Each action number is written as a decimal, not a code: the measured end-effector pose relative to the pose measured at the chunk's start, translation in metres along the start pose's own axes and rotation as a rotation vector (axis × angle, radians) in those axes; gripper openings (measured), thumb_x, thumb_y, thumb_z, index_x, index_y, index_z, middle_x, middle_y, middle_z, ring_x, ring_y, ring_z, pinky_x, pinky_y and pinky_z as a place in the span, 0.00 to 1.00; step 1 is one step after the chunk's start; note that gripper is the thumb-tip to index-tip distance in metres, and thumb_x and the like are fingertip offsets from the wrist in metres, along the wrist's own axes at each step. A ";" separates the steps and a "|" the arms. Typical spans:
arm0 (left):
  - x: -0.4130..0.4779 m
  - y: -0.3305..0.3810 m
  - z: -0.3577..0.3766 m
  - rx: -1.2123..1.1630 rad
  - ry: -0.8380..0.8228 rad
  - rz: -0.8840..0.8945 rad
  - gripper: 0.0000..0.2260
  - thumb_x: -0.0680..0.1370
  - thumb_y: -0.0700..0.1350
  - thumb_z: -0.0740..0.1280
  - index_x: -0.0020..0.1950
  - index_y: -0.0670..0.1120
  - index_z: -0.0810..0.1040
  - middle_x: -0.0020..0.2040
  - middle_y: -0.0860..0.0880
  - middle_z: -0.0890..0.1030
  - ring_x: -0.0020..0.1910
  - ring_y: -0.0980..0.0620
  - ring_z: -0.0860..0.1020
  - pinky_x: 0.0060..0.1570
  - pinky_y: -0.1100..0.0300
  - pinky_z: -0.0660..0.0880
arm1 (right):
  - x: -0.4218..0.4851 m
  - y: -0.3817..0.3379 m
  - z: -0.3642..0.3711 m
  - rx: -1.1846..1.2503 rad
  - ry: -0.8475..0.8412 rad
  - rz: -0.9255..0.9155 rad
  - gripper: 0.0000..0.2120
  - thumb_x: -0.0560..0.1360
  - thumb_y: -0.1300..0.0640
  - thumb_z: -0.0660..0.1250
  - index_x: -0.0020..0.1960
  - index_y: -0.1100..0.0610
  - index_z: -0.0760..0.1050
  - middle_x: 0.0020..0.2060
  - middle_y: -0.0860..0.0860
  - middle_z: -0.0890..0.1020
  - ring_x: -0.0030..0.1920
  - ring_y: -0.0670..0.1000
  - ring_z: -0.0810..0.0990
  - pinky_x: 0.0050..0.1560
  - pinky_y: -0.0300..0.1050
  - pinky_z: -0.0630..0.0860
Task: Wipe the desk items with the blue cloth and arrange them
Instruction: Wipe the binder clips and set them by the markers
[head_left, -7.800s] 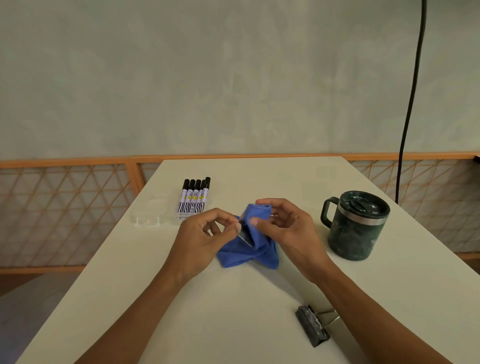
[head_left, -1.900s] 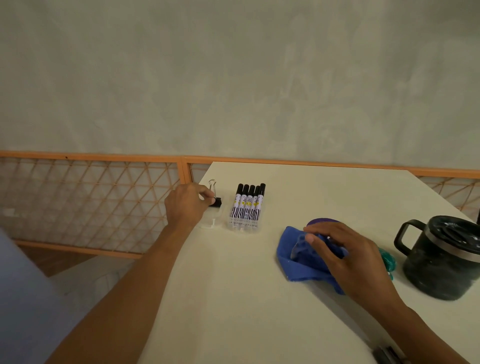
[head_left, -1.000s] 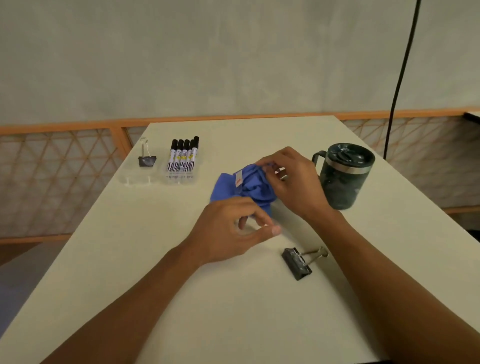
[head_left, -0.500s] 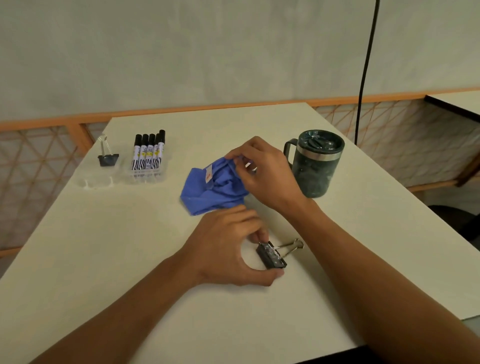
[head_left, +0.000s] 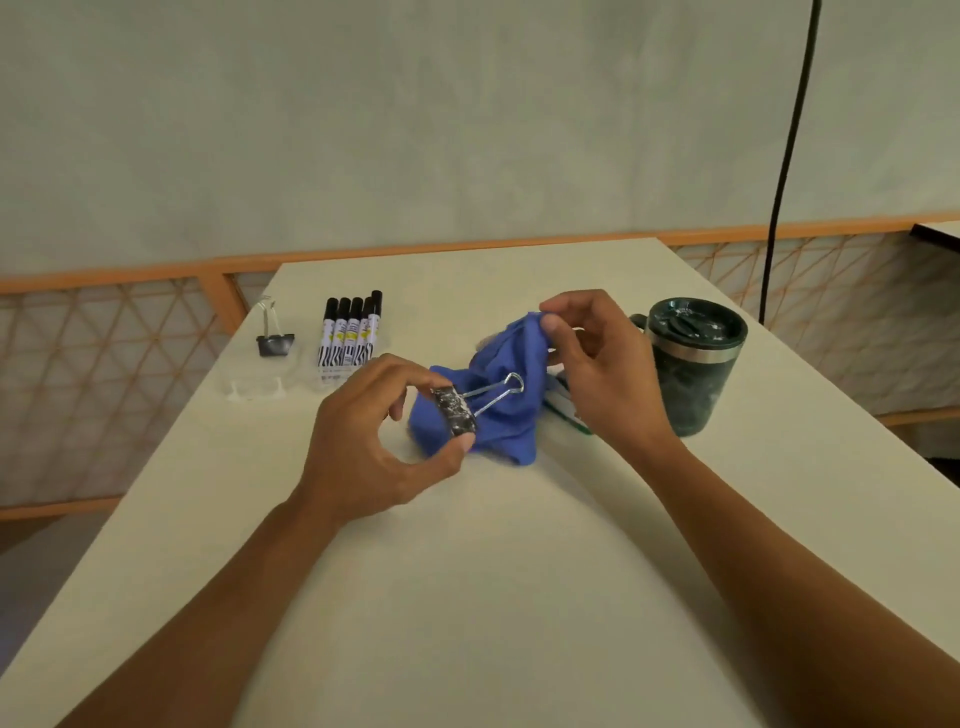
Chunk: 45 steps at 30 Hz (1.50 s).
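Note:
My left hand (head_left: 374, 441) pinches a black binder clip (head_left: 456, 411) between thumb and fingers, lifted off the desk, its wire handles pointing right over the blue cloth (head_left: 498, 410). My right hand (head_left: 602, 374) pinches the top of the blue cloth and holds it up in a bunch, its lower folds resting on the desk. A second black binder clip (head_left: 274, 343) stands at the far left of the desk. Beside it lies a row of several black-capped markers (head_left: 350, 338).
A dark green lidded mug (head_left: 693, 364) stands right of my right hand. A green-edged item (head_left: 566, 408) peeks out under the cloth. The white desk (head_left: 493, 571) drops off at the left and right edges. A black cable (head_left: 789, 156) hangs at the back right.
My left hand has picked the binder clip up from the near desk surface and carried it up to the cloth. My right hand keeps the cloth raised.

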<state>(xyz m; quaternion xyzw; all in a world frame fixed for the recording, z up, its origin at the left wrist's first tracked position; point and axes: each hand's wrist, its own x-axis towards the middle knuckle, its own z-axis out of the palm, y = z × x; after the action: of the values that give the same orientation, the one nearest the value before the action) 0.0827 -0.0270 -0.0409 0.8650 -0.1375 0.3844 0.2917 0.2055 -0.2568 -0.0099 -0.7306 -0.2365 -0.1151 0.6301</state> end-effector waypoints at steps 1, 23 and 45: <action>0.001 -0.004 -0.001 0.011 0.050 -0.014 0.19 0.73 0.51 0.82 0.59 0.45 0.84 0.51 0.54 0.80 0.40 0.48 0.74 0.39 0.56 0.72 | -0.001 0.000 0.001 0.054 -0.017 0.018 0.04 0.86 0.55 0.67 0.60 0.52 0.78 0.51 0.48 0.88 0.50 0.51 0.88 0.54 0.59 0.86; 0.006 -0.013 0.001 0.158 0.104 0.025 0.22 0.73 0.51 0.83 0.64 0.47 0.86 0.54 0.55 0.81 0.38 0.55 0.74 0.37 0.63 0.71 | -0.032 -0.021 0.033 0.471 -0.148 0.277 0.21 0.76 0.62 0.79 0.65 0.55 0.77 0.54 0.54 0.89 0.53 0.57 0.89 0.54 0.51 0.87; 0.008 -0.023 -0.007 0.266 0.118 0.042 0.22 0.73 0.50 0.83 0.65 0.50 0.86 0.57 0.55 0.82 0.32 0.56 0.72 0.34 0.63 0.72 | -0.021 -0.016 0.020 0.243 -0.157 0.105 0.13 0.80 0.63 0.75 0.62 0.54 0.80 0.55 0.47 0.88 0.57 0.49 0.88 0.57 0.46 0.85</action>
<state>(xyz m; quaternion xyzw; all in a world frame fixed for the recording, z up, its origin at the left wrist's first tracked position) 0.0945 -0.0042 -0.0403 0.8689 -0.0862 0.4553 0.1740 0.1765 -0.2399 -0.0092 -0.6671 -0.2587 0.0048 0.6986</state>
